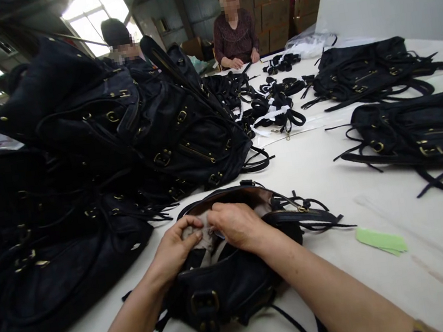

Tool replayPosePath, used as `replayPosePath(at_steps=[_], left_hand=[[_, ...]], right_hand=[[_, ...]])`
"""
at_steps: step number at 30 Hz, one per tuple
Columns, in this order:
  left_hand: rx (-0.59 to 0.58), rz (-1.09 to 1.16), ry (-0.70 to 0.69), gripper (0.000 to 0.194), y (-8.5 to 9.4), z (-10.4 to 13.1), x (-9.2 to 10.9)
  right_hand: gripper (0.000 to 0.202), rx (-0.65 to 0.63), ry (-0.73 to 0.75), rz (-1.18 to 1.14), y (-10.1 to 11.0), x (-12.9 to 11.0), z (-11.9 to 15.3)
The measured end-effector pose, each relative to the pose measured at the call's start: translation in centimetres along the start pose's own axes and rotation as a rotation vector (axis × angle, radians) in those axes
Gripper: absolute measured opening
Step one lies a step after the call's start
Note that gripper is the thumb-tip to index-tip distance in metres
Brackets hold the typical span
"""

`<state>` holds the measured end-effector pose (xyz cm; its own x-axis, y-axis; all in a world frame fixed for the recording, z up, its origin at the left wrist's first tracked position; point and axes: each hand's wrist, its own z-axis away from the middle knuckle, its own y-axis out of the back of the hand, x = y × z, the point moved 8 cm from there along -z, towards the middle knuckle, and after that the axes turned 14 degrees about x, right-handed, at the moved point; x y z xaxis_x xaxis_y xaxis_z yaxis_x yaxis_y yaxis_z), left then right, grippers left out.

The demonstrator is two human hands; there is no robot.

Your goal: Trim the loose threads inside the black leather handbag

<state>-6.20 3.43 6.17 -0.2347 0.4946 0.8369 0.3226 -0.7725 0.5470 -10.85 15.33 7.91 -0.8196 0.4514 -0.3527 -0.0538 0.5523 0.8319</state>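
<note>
While the left hand (177, 246) has thumb and fingers nearly together, apparently pinching the pale lining (206, 239), the right hand (233, 222) is curled close beside it in the mouth of the black bag (237, 276); its fingertips are hidden, can't tell if it has hold of anything. Bag sits on the desk (310, 153) right in front of the wearer, mouth up and open. Lining looks thin and soft, should bunch and slide, so take small folds, don't yank. Shell looks soft too, probably fairly light, not fragile; expect sag if lifted by one edge. Best hold: the rim at both sides, clear of the zip (284, 215). Front buckle (204, 302) is hard metal, poor grip. Cords (293, 323) trail around the base, could snag. Further out: bag pile (116, 120) at left, green slips (380, 241) at right, strap bundles (274, 103) beyond, co-worker (235, 37) across the desk
</note>
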Motion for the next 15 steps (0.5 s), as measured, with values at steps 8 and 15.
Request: replayPosePath(at_steps=[8,15], left_hand=[[0.078,-0.156,-0.010,0.028,0.1,0.0,-0.4],[0.061,-0.750,-0.153,0.035,0.3,0.9,2.6]], right_hand=[[0.021,-0.092,-0.016,0.036,0.1,-0.3,0.3],[0.011,-0.109,-0.024,-0.052,-0.9,-1.5,-0.4]])
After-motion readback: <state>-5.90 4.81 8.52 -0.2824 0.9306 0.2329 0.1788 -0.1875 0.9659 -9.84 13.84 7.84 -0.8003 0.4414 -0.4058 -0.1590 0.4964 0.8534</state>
